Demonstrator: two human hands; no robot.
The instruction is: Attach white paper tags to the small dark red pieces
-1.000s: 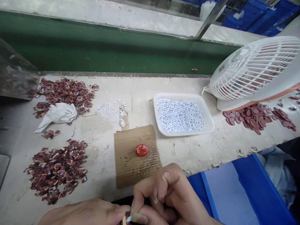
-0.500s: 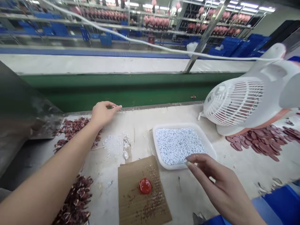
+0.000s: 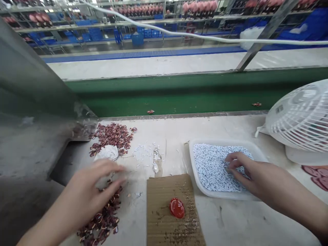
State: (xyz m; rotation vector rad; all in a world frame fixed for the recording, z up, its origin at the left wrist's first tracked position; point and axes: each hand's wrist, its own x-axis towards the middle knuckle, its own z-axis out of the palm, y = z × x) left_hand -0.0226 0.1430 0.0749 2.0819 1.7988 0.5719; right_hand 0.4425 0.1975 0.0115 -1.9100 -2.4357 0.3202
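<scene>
Right hand [image 3: 246, 171] among white bits [image 3: 212, 167]

Lighting: bright, even, overhead; we see strip lamps glowing along the far racks. Shadows: soft and faint under both hands. Glare: a small highlight on the glossy red blob [image 3: 176, 207]. Blur: we note motion smear on the left hand [image 3: 89, 191]; the right hand [image 3: 246, 172] is sharper. Distortion: wide-angle bending at the edges, conveyor belt [image 3: 166, 99] lines bowed. Background racks soft.
</scene>
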